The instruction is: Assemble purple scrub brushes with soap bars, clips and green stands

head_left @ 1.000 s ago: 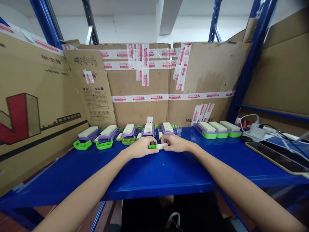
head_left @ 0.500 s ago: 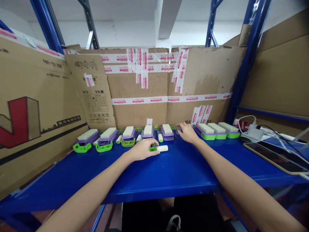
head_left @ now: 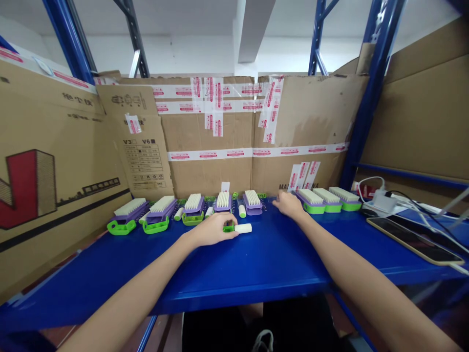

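My left hand (head_left: 213,229) is closed round a green part with a white roller (head_left: 243,228) sticking out to the right, just above the blue shelf (head_left: 256,264). Further back on the right, my right hand (head_left: 288,203) reaches to the rear of the shelf, fingers curled together; anything between its fingertips is too small to make out. Between the hands stands a purple brush with cream bristles (head_left: 252,199), and a small white roller with a green end (head_left: 242,210) lies left of it.
More purple brushes line the back left, some with green handles (head_left: 156,225). Three green-based brushes (head_left: 332,197) sit right of my right hand. A phone (head_left: 414,239), white charger (head_left: 383,201) and cables lie far right. Cardboard (head_left: 208,173) walls the back.
The fingers of my right hand have drawn together at the back of the shelf. My left hand still holds the green part and roller. The view has shifted slightly.
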`<state>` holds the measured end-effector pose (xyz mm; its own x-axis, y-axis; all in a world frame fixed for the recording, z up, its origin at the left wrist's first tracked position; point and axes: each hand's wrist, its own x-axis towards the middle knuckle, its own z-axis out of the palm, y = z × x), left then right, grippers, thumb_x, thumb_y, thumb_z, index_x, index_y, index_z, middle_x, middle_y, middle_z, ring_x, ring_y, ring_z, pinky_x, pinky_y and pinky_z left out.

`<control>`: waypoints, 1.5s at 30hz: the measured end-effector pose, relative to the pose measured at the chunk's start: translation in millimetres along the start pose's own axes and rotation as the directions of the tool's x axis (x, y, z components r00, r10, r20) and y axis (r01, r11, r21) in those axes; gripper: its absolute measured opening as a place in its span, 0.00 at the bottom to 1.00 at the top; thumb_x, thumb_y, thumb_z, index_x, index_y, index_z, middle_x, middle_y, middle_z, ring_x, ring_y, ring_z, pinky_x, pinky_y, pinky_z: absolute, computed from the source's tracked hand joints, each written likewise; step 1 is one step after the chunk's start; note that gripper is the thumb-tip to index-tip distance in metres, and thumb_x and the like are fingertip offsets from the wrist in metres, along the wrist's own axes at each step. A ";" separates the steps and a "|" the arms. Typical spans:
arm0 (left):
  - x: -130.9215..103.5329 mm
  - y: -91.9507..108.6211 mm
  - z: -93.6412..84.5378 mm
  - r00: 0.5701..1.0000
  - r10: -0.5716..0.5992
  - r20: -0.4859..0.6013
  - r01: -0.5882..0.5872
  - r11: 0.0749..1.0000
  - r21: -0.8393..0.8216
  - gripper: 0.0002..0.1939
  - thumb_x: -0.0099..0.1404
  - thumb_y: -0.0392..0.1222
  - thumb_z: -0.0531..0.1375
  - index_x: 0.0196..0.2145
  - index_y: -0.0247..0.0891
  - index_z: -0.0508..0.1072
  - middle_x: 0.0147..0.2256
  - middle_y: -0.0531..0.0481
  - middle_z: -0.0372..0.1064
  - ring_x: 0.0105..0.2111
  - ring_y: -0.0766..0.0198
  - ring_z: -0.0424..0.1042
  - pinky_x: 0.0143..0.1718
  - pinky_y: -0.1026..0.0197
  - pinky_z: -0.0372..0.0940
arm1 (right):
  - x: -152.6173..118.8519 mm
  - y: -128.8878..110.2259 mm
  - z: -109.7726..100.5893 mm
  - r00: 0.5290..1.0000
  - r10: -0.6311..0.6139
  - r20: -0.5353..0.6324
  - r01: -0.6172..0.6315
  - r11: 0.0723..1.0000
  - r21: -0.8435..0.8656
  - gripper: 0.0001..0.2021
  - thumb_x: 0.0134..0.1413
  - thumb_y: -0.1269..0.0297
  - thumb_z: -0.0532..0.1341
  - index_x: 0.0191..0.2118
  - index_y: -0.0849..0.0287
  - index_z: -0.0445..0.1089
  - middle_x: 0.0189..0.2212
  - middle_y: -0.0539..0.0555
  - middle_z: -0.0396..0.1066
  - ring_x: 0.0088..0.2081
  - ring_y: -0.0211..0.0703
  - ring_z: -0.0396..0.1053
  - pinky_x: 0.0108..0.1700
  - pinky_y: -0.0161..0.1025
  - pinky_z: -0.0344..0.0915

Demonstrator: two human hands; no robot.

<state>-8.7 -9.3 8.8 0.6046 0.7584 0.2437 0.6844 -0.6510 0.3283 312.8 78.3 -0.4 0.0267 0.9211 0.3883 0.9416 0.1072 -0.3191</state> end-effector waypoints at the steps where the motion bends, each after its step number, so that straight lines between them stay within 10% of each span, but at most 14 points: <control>1: 0.1 0.1 0.2 1.000 -0.002 0.002 0.002 1.000 0.000 0.14 0.68 0.53 0.66 0.44 0.41 0.79 0.42 0.48 0.77 0.40 0.55 0.75 0.41 0.57 0.65 | -1.7 -2.4 -4.9 0.999 -0.006 -0.042 0.007 1.000 0.025 0.08 0.65 0.63 0.63 0.45 0.61 0.72 0.45 0.71 0.78 0.49 0.62 0.76 0.50 0.49 0.67; 5: 0.0 0.3 0.7 1.000 -0.002 0.002 0.002 1.000 0.000 0.14 0.68 0.53 0.65 0.44 0.41 0.79 0.41 0.48 0.77 0.40 0.55 0.75 0.40 0.56 0.65 | -12.6 -21.3 -22.6 0.979 -0.165 -0.116 0.184 0.967 0.177 0.09 0.68 0.61 0.57 0.47 0.58 0.69 0.50 0.65 0.77 0.53 0.57 0.72 0.54 0.47 0.65; 11: -1.3 0.6 -1.5 1.000 0.012 -0.009 -0.012 1.000 -0.001 0.13 0.68 0.53 0.65 0.43 0.41 0.79 0.40 0.48 0.78 0.39 0.55 0.75 0.40 0.56 0.65 | -29.2 -47.0 -20.6 0.843 -0.514 0.160 0.405 0.802 0.439 0.03 0.57 0.66 0.65 0.37 0.57 0.73 0.35 0.50 0.79 0.35 0.41 0.72 0.40 0.36 0.66; 22: -0.4 0.7 -2.4 1.000 0.006 -0.002 -0.006 1.000 0.012 0.14 0.68 0.53 0.65 0.44 0.41 0.80 0.41 0.48 0.78 0.39 0.55 0.75 0.40 0.57 0.66 | -26.4 -36.4 -9.9 0.740 -0.583 0.337 0.382 0.776 0.502 0.15 0.46 0.71 0.72 0.40 0.57 0.73 0.37 0.50 0.79 0.35 0.41 0.74 0.37 0.35 0.66; 32: -0.7 -4.6 -0.8 1.000 0.002 -0.016 -0.002 1.000 -0.014 0.20 0.68 0.61 0.66 0.47 0.43 0.79 0.43 0.48 0.78 0.41 0.54 0.77 0.42 0.56 0.68 | -8.7 -18.3 -7.5 0.926 -0.378 -0.022 0.368 0.885 0.287 0.12 0.71 0.63 0.54 0.47 0.60 0.75 0.41 0.56 0.77 0.41 0.46 0.71 0.47 0.41 0.65; 45: 1.7 -3.0 -4.3 0.973 0.070 -0.222 -0.076 0.997 -0.019 0.16 0.76 0.56 0.60 0.47 0.42 0.76 0.42 0.48 0.74 0.42 0.57 0.73 0.46 0.54 0.67 | 1.8 3.1 12.6 0.956 -0.238 0.171 0.244 0.970 -0.015 0.11 0.70 0.60 0.62 0.46 0.59 0.80 0.46 0.62 0.80 0.50 0.52 0.76 0.56 0.44 0.68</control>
<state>-11.5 -5.9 12.1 0.5454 0.6993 0.4621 0.6287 -0.7059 0.3262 311.5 85.1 -11.6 -0.2558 0.9193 0.2990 0.9248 0.3229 -0.2014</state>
